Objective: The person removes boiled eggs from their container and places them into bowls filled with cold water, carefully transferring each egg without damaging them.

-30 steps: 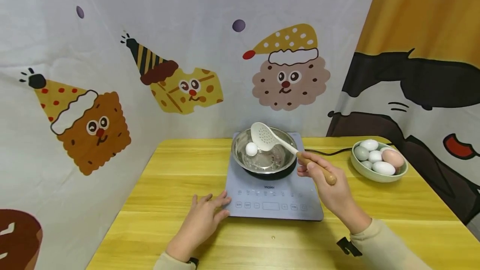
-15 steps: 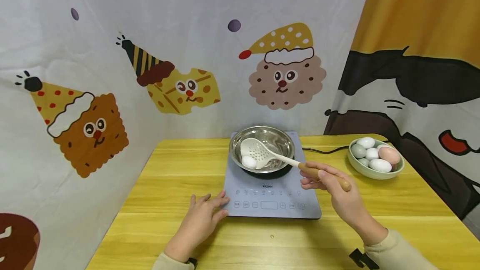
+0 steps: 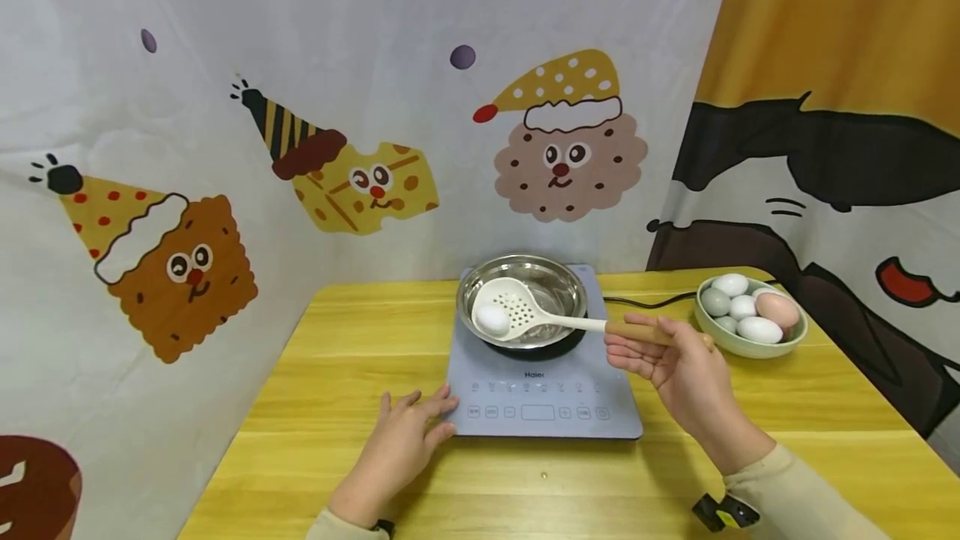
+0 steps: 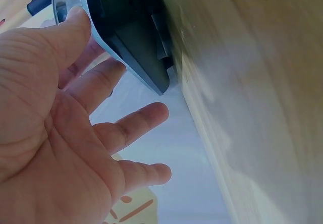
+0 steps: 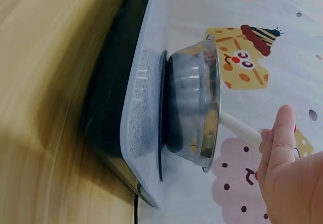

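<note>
My right hand (image 3: 686, 369) holds the wooden handle of a white slotted spoon (image 3: 572, 322) between thumb and fingers, palm turned up. In the spoon's head lies a white egg (image 3: 492, 320), over the left part of a round stainless steel bowl (image 3: 576, 294). That bowl sits on a flat grey induction cooker (image 3: 540, 394). With spread fingers, my left hand (image 3: 397, 448) touches the cooker's front left edge; in the left wrist view the thumb and index fingertip meet its side. The right wrist view shows the spoon's white shaft rising past the bowl's rim, its head hidden inside.
A pale green bowl (image 3: 738, 347) of white, greenish and brownish eggs stands on the right of the wooden table (image 3: 360, 332). A black cord (image 3: 648, 303) runs behind it from the cooker. A cartoon-printed curtain (image 3: 360, 40) hangs directly behind the table.
The spoon has gone from above the bowl down into it, and the egg now lies in its head. My right hand has turned palm up and moved slightly right. The left hand stays put.
</note>
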A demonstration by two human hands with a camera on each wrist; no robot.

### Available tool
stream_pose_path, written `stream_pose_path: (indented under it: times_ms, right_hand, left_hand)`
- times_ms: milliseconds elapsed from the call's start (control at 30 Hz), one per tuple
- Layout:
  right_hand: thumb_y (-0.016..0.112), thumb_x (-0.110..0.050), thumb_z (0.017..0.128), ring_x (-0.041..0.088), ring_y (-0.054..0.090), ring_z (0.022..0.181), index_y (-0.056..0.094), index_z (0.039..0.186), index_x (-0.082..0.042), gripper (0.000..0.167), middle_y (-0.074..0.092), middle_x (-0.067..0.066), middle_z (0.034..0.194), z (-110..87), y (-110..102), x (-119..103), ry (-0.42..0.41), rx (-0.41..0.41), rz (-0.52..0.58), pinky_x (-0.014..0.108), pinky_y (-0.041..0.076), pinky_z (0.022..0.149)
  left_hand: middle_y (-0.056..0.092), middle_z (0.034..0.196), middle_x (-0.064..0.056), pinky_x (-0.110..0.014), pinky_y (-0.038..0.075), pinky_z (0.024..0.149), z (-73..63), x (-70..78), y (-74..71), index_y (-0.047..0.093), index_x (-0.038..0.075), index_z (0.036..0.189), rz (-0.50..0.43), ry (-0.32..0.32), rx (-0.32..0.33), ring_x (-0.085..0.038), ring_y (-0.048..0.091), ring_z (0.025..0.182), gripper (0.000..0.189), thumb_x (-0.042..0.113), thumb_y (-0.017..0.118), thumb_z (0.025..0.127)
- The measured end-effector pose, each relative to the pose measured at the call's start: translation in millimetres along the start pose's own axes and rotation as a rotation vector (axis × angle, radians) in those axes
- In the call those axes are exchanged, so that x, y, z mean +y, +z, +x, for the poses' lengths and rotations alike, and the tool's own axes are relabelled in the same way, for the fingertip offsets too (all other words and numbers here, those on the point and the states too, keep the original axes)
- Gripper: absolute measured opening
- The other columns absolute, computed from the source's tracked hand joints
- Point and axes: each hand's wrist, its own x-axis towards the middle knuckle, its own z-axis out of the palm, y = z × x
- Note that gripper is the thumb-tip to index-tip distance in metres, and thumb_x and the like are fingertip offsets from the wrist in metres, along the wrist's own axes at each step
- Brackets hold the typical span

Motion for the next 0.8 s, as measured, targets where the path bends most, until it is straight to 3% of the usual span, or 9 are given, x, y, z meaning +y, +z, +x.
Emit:
stream_pose_path:
  times_ms: [267,467,633,800]
  right_hand:
    - [0.025,-0.037,0.119,0.024,0.083,0.091,0.077,0.121,-0.013,0.058,0.083,0.015,0.112,-2.4,-1,5,0.064,0.101,-0.076,0.040,0.069,0.084]
    - [0.025,-0.044,0.117,0.019,0.079,0.082,0.078,0.117,-0.017,0.060,0.084,0.009,0.105,-4.7,-2,7,0.072,0.172,-0.109,0.036,0.069,0.080]
    - [0.023,-0.043,0.117,0.018,0.080,0.086,0.077,0.117,-0.013,0.062,0.084,0.011,0.105,-13.1,-9,5,0.024,0.197,-0.005,0.033,0.068,0.081]
    - [0.026,-0.039,0.118,0.025,0.082,0.097,0.074,0.123,-0.002,0.061,0.082,0.019,0.110,-25.5,-22,-8,-0.066,0.176,0.189,0.036,0.068,0.085]
  left_hand:
    - [0.064,0.153,0.002,-0.087,0.020,0.119,-0.7,1.2,0.3,0.075,0.022,0.133,-0.008,-0.004,-0.002,-0.054,0.058,0.138,0.038,0.031,0.077,0.097]
    - [0.064,0.153,0.002,-0.087,0.020,0.119,-1.4,1.8,0.9,0.075,0.021,0.133,-0.011,0.000,0.002,-0.054,0.058,0.138,0.038,0.031,0.077,0.097]
    - [0.064,0.153,0.002,-0.088,0.021,0.118,-1.4,0.6,2.3,0.075,0.021,0.133,-0.012,0.006,0.004,-0.054,0.058,0.138,0.038,0.031,0.077,0.097]
    - [0.064,0.152,0.002,-0.087,0.022,0.118,-1.3,0.5,1.8,0.076,0.021,0.133,-0.012,0.005,0.008,-0.054,0.059,0.137,0.038,0.031,0.077,0.097]
